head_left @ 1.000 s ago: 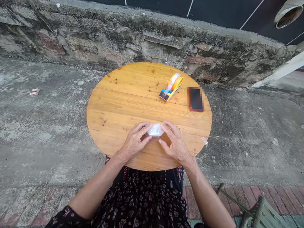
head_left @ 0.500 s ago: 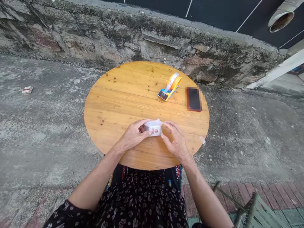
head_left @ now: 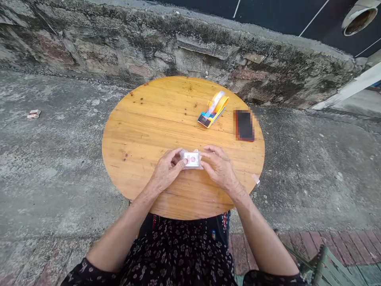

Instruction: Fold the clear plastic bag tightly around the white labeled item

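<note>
A small white box (head_left: 193, 159) with red print sits near the front middle of the table, in crinkled clear plastic wrap that shows around its edges. My left hand (head_left: 166, 169) is closed on the box's left end, thumb on the front and fingers behind. From the right, my right hand (head_left: 219, 169) pinches the wrap at the box's right end between thumb and forefinger, its other fingers held apart. Both forearms rest low over the table's front edge.
On the round wooden table (head_left: 143, 135), a yellow and blue tape dispenser (head_left: 218, 107) stands behind my hands. A dark, blurred-out phone-like slab (head_left: 245, 125) lies at the right. A clear tape strip (head_left: 256, 179) hangs at the right edge. A stone wall (head_left: 125, 47) runs behind.
The box has tipped so its printed face turns more upward. My right fingers have shifted slightly along its right end. The view has moved a little.
</note>
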A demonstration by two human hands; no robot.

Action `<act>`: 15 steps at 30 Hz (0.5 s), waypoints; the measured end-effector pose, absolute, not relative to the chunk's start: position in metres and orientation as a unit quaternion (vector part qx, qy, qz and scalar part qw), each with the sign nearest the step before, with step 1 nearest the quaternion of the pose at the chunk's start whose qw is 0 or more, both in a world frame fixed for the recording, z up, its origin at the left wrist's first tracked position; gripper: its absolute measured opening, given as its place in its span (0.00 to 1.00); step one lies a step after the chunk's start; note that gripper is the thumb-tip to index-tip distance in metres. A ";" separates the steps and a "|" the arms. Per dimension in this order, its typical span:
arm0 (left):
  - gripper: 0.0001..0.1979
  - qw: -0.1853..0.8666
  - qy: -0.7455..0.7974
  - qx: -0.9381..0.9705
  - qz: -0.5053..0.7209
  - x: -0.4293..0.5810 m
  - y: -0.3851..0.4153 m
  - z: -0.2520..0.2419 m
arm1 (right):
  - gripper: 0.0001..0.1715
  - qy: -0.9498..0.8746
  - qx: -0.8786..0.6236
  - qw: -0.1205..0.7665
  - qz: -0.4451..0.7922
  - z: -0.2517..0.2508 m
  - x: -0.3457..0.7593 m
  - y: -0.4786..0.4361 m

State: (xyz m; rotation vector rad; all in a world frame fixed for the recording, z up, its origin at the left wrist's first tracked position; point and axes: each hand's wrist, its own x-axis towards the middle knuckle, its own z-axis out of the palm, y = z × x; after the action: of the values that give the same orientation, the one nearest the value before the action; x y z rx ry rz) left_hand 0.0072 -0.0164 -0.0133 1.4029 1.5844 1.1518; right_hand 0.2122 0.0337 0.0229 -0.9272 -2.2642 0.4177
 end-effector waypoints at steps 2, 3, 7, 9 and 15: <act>0.22 0.357 0.609 0.539 0.459 0.008 -0.016 -0.016 | 0.14 -0.874 -0.347 0.304 0.151 0.029 0.211 0.039; 0.22 0.357 0.608 0.535 0.465 0.009 -0.016 -0.016 | 0.13 -0.880 -0.342 0.293 0.150 0.031 0.210 0.042; 0.22 0.361 0.610 0.525 0.471 0.011 -0.016 -0.015 | 0.10 -0.898 -0.323 0.259 0.146 0.037 0.203 0.049; 0.21 0.357 0.613 0.529 0.466 0.012 -0.017 -0.013 | 0.10 -0.905 -0.318 0.247 0.139 0.038 0.199 0.052; 0.20 0.332 0.619 0.544 0.459 0.013 -0.018 -0.011 | 0.08 -0.919 -0.304 0.219 0.120 0.035 0.191 0.060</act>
State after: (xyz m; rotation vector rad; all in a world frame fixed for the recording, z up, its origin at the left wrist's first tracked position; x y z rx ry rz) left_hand 0.0128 -0.0184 -0.0105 1.4215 1.6171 1.1979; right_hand 0.1912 0.0597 0.0347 -0.8420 -2.5434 0.3311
